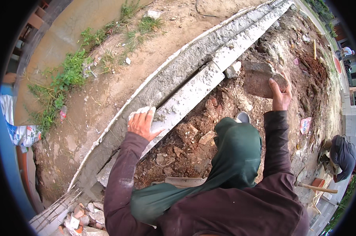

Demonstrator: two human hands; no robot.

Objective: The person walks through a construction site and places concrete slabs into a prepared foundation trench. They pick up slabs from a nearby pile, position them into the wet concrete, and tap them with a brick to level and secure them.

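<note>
My left hand [140, 122] rests on a long concrete strip [174, 82], its thumb spread over the white-smeared board [193, 96] along the near side. Pale cement coats the fingertips, and nothing is gripped in that hand. A narrow dark gap runs between strip and board. Off to the right, my right hand [280, 96] grips a reddish-brown brick [258, 78] by its near right end, thumb on top. The brick is over the rubble beside the board; whether it touches the ground I cannot tell. A whitish stone chunk [233, 69] lies against the board near it.
Broken rubble and soil [189, 131] cover the ground around my green-clad knee [239, 145]. Weeds [70, 74] grow past the strip. Thin metal rods [58, 208] stick out at lower left. A wooden handle [317, 188] and a crouching person [341, 155] are at right.
</note>
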